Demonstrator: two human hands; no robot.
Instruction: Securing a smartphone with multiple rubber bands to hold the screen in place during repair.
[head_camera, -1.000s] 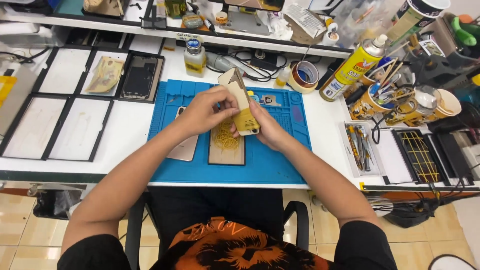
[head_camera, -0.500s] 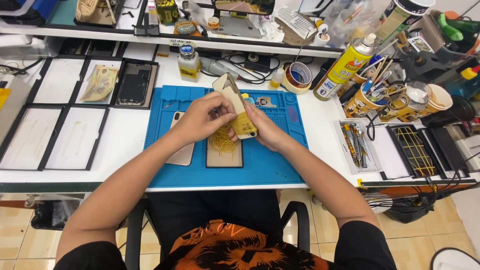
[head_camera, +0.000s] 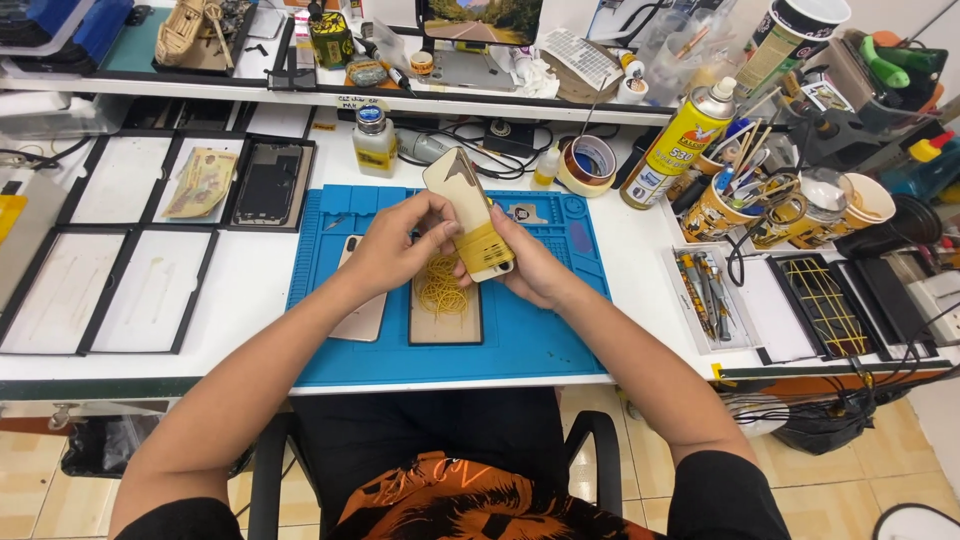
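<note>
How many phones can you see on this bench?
3, maybe more hidden: one phone wrapped in yellow bands, held by both hands; a gold phone on the blue mat; a dark opened phone in a black tray.

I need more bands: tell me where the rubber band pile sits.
Head view: rubber band pile lies mid blue mat, just below both hands, right of the gold phone.

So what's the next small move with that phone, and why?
Probably stretching another rubber band over the phone. Both the left hand and right hand hold it above the blue mat, yellow bands wrap only its lower end, and loose rubber bands lie just below.
</note>
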